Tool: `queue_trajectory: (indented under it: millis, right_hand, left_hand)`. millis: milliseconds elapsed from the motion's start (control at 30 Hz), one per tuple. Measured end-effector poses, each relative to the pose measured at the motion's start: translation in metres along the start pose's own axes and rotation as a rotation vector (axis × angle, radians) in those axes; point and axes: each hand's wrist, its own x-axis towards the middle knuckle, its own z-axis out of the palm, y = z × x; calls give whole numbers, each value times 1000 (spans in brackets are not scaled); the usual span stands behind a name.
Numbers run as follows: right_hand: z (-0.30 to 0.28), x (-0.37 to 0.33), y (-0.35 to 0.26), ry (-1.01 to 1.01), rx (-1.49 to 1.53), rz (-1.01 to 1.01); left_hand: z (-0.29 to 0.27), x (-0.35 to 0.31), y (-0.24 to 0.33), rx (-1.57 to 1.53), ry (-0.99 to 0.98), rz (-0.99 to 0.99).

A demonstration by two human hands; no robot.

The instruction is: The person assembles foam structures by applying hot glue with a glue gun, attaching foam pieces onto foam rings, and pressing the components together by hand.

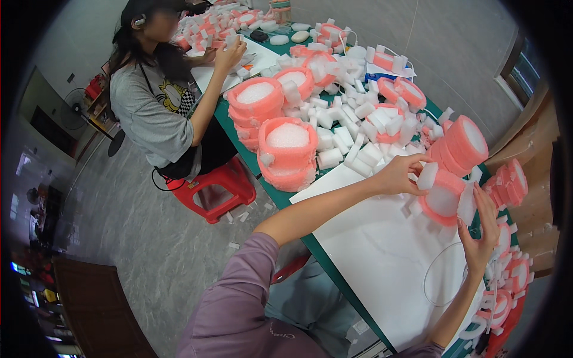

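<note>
A pink foam ring with a white foam middle (442, 198) is between my two hands, above the white board, with pale foam blocks around its rim. My left hand (401, 175) pinches a small white foam block (427, 176) at the ring's left edge. On the ring's right side, my right hand (481, 234) has thumb and fingers around a thin whitish foam piece (467, 204). The exact contact of that piece with the ring is hard to see. Just behind stands a stack of pink foam rounds (459, 145).
The white board (382, 238) lies on a green table (280, 197). Loose white foam blocks (343, 134) and pink stacks (286, 155) crowd its far side; finished-looking rings (516, 274) lie at right. Another person (161, 101) works at far left by a red stool (215, 191).
</note>
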Motion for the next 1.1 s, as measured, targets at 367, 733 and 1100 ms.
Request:
queue_trajectory:
  millis: [367,733,1100]
  right_hand:
    - [0,1,-8,27,66,-97]
    - [6,-6,6,170,376,345]
    - [18,-9,5,-14,553,503]
  left_hand:
    - [-13,-1,3,-318,-22,-103]
    - [-8,9,2,-405,-34,-103]
    - [-15,3,5,-322,-50,-80]
